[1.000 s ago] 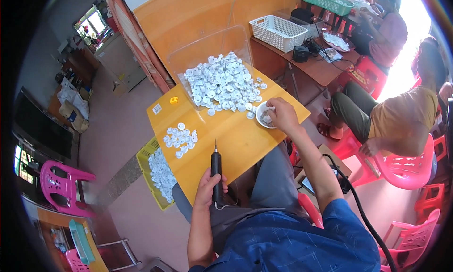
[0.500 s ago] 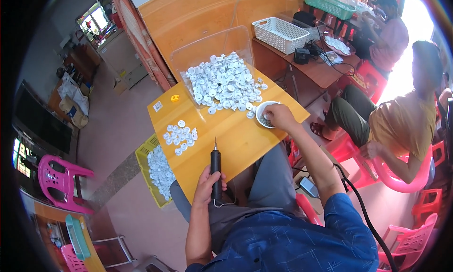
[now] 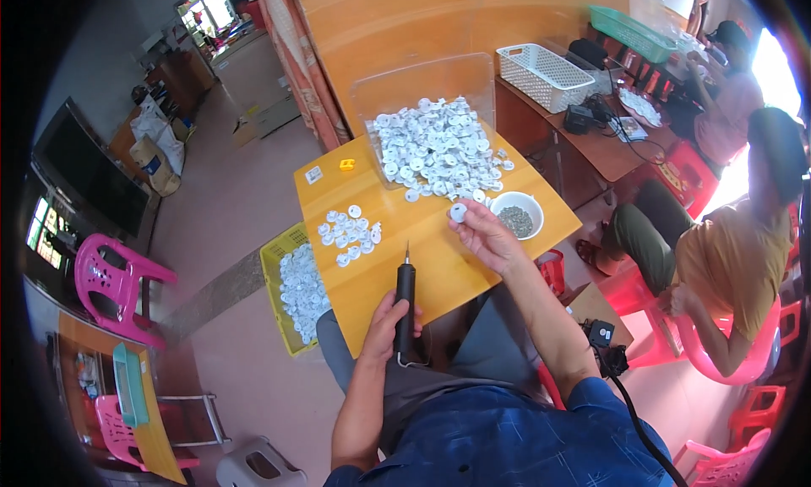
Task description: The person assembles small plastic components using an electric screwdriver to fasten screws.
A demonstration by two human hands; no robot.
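My left hand [image 3: 388, 328] is closed around a black electric screwdriver [image 3: 405, 297], its bit pointing up and away over the near edge of the wooden table [image 3: 443, 272]. Between the fingertips of my right hand [image 3: 492, 240] is a small round white plastic part [image 3: 458, 212], lifted above the table. Just right of that hand stands a white bowl [image 3: 538, 212] holding small metal pieces that look like screws [image 3: 514, 221]. A large heap of similar white parts [image 3: 435, 149] spills from a clear plastic bin [image 3: 422, 71] at the back. A smaller group of white parts [image 3: 348, 233] lies on the left.
A yellow piece [image 3: 347, 164] lies near the table's far left corner. Below the left edge, a yellow basket [image 3: 272, 272] holds more white parts. To the right, two people sit by a side table [image 3: 583, 145] with a white basket [image 3: 545, 83]. A black cable [image 3: 638, 424] runs beside my right arm.
My right hand has come out of the bowl and moved left, and now pinches a white part. My left hand keeps its grip on the screwdriver. The whole view has shifted.
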